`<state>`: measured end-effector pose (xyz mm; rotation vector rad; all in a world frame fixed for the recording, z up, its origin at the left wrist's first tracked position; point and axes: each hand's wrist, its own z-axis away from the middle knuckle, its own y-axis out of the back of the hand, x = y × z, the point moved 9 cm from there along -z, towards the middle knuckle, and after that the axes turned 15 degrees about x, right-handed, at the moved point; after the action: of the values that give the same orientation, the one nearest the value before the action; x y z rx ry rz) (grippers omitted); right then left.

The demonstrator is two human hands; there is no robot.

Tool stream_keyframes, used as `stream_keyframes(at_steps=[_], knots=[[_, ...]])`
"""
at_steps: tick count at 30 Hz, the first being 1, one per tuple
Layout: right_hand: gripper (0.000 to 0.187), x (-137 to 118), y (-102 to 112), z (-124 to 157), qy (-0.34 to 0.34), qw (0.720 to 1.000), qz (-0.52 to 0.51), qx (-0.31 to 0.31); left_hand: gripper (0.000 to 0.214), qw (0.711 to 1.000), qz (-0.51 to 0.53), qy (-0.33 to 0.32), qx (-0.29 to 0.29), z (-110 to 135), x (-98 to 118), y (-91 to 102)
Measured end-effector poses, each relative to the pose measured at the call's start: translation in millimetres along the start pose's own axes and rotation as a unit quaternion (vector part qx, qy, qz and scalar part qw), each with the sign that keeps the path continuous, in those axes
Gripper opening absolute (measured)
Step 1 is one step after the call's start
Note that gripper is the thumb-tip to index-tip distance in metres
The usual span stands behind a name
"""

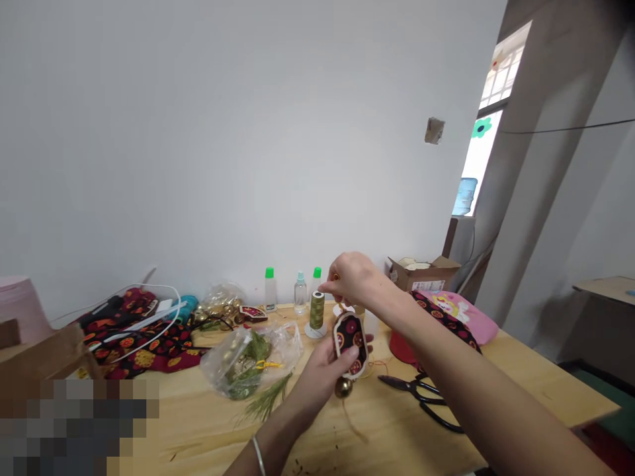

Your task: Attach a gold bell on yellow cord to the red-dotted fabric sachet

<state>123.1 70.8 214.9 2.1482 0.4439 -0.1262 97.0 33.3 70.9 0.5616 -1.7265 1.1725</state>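
Observation:
Near the table's middle, my left hand (323,370) grips a patterned fabric pendant (351,330) with a pale edge, its thumb lying across the front. A round brass-coloured bell (343,387) hangs from the pendant's lower end, and a tan cord trails below it. Just above the pendant, my right hand (356,274) is raised with fingers pinched together. Whatever those fingertips hold is too small to make out. Behind the hands stands a spool of green thread (316,312). Black-handled scissors (421,390) lie to the right, partly covered by my right forearm.
Plastic bags with green tassels (253,357) lie left of my hands. Patterned cloth (143,330) is heaped farther left. Green-capped bottles (270,291) and a clear bottle (300,294) stand against the wall. An open cardboard box (431,272) and a pink pouch (471,314) are at right.

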Motion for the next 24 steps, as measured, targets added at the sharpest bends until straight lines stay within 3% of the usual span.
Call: stream_keyframes(at_steps=[6,13,19,24], knots=[[0.021,48,-38,12,-0.135,0.971,-0.185,-0.060,0.023,0.985,0.099,0.142,-0.006,14,-27,9.6],[0.024,89,-80,38,-0.181,0.964,-0.192,-0.040,0.030,0.948,0.162,0.273,-0.032,29,-62,11.2],[0.027,124,-112,60,-0.190,0.971,-0.149,0.002,0.029,0.912,0.176,0.366,0.055,32,-104,41.1],[0.026,147,-126,75,-0.198,0.973,-0.111,0.039,0.026,0.891,0.183,0.398,0.116,28,-119,51.4]])
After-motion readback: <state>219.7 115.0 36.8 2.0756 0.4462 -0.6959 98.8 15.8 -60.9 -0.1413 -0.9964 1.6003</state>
